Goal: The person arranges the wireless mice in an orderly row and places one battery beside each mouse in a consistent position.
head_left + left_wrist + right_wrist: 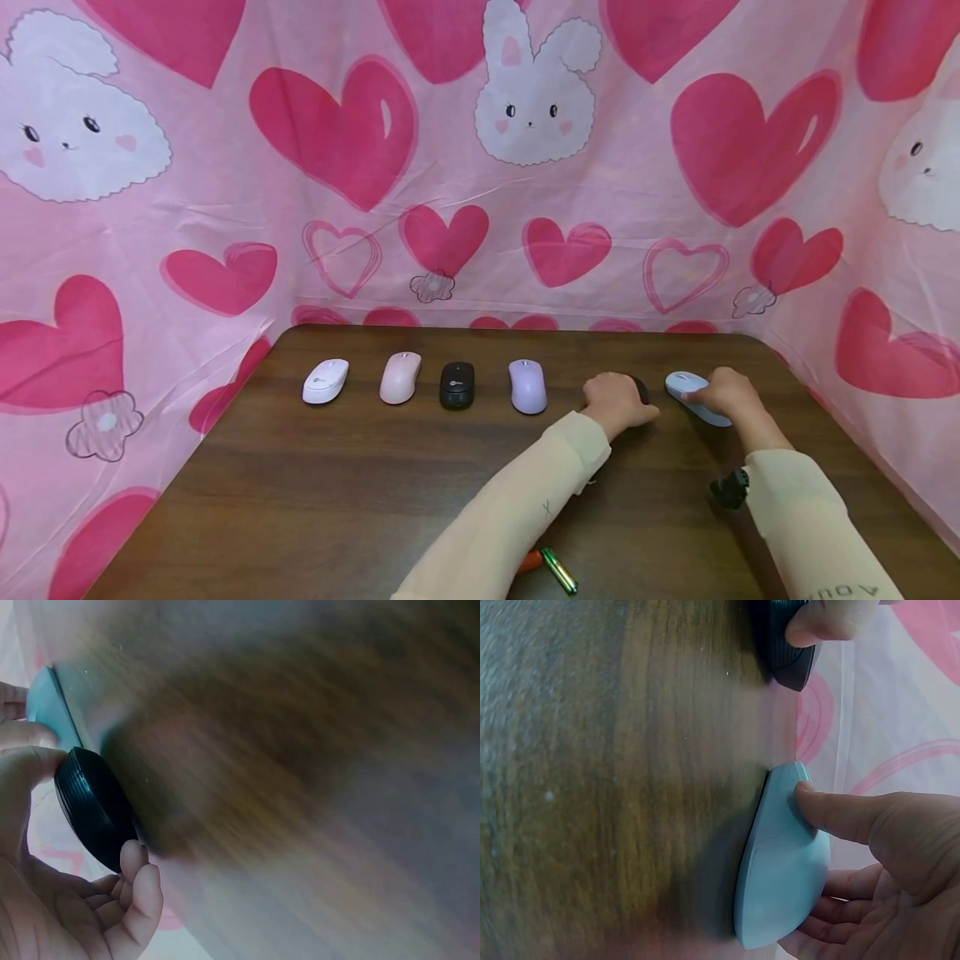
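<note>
Item 1: ribbed black mouse (94, 806), right of centre in the head frame, held in the left hand (617, 402); grip closed about it, thumb at one end and fingers at the other in the left wrist frame

Item 2: pale blue mouse (780, 862), farther right in the head frame, held in the right hand (726, 393); grip narrowed to its width, thumb on the near flank, fingers on the far side

Views compared: head gives only a dark sliver of item 1, the rest covered by the hand; left wrist gives its grooved side and dark face; right wrist gives the flank and lower edge of item 2, while head gives its top and scroll wheel

Orientation: item 2, long axis slanting from upper left to lower right in head, wheel end at upper left; near upright in right wrist, narrower end at the top; item 1, long axis from upper left to lower right in left wrist, which end is the front cannot be told

Also on the table (337, 500), left to right: white mouse (326, 382), pink mouse (401, 378), second black mouse (457, 386), lavender mouse (528, 387); bottom centre, green battery (559, 571) and red-orange item (530, 562), the latter partly behind a sleeve
</note>
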### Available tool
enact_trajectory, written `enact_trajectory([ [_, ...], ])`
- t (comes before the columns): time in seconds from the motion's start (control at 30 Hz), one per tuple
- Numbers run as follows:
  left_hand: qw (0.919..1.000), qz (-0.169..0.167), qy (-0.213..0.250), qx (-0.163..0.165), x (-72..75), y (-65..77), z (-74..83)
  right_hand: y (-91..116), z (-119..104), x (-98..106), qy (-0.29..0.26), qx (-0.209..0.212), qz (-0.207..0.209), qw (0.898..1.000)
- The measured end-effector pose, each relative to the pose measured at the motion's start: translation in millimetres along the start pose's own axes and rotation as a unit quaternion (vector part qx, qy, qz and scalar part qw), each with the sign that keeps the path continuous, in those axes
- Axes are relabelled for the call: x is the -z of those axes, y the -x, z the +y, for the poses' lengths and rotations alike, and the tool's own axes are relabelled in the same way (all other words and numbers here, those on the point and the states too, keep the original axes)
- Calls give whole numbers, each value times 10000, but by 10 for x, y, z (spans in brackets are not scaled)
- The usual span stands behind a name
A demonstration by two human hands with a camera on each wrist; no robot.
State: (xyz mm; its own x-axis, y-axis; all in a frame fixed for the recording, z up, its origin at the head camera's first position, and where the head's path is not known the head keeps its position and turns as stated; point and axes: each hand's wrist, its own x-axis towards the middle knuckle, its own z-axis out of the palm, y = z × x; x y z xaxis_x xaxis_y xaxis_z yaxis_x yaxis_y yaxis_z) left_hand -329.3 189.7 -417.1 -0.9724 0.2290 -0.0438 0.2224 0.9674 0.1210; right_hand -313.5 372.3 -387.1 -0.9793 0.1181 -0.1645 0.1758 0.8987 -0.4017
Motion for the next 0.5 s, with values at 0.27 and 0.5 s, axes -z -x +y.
enact_trajectory([
  [0.27,10000,56,41,31,98,5,-119,6,-4,0,-105,-21,-3,9999],
  [0.5,9998,24,-45,189,86,-36,-231,-3,19,-12,-82,-22,-16,10000],
])
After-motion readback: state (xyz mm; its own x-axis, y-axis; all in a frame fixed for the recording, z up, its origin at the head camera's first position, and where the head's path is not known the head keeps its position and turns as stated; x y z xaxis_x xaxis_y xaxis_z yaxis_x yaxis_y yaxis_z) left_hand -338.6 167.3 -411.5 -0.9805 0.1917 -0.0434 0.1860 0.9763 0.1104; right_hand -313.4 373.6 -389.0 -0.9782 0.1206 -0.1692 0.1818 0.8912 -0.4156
